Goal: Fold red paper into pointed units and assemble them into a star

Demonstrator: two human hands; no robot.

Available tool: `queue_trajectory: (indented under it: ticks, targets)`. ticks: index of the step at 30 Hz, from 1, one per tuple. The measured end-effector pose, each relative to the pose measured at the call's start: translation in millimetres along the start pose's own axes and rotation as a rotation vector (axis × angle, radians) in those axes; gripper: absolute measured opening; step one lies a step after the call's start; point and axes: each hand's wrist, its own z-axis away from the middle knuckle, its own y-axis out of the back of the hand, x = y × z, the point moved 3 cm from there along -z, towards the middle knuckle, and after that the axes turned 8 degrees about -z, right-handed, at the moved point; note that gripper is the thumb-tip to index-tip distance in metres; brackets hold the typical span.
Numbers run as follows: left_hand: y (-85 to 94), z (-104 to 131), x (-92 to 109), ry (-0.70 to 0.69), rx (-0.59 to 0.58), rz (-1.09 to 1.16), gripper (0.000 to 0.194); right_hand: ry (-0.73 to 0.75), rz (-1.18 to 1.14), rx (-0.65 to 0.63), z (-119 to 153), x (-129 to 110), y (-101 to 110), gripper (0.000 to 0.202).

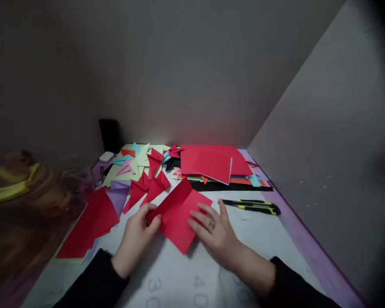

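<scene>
A square sheet of red paper [178, 214] with a crease near its upper left lies turned cornerwise between my hands, its lower corner toward me. My left hand [139, 233] pinches its left corner between thumb and fingers. My right hand [214, 226] rests with spread fingers on the sheet's right side, a ring on one finger. Just beyond the sheet are folded red paper pieces [143, 188]. Right of my right hand lies a black and yellow utility knife [250, 206].
Red sheets [211, 160] are stacked at the back over other coloured paper. More red paper [90, 222] lies at the left edge. Coloured folded pieces [128, 162] sit at the back left, near a black upright object [109, 134]. Walls [333, 141] border the table behind and right.
</scene>
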Motion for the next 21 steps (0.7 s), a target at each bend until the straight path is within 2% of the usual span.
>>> queue_trajectory:
  ticks: [2,5,7,9,12,14,18,21]
  targets:
    - [-1.1,-0.4,-1.5,0.034,0.053,0.008,0.014,0.07,-0.017,0.006,-4.7,-9.2,-7.5,0.019]
    - [0.7,1.7,-0.9,-0.013,0.116,-0.026,0.016,0.149,-0.084,-0.056,-5.7,-14.0,-15.5,0.016]
    - [5.0,5.0,2.9,-0.127,0.143,-0.102,0.026,0.184,-0.163,-0.142,-1.3,-10.0,-17.2,0.015]
    - [9.4,9.7,11.3,-0.355,0.153,-0.285,0.033,0.17,-0.286,-0.235,5.2,-1.7,-16.3,0.016]
    - [6.9,18.7,25.2,-0.806,0.034,-0.588,0.03,0.049,-0.491,-0.345,12.6,13.6,-12.8,0.02]
    - [1.4,23.2,29.3,-0.994,-0.105,-0.642,0.025,0.006,-0.602,-0.406,14.2,21.1,-10.2,0.023]
    - [-8.4,26.3,30.7,-1.08,-0.328,-0.616,0.023,-0.062,-0.742,-0.512,10.9,31.2,-4.8,0.022]
    - [-9.6,27.4,30.5,-1.058,-0.417,-0.619,0.023,-0.159,-0.819,-0.566,7.1,36.1,-2.2,0.016]
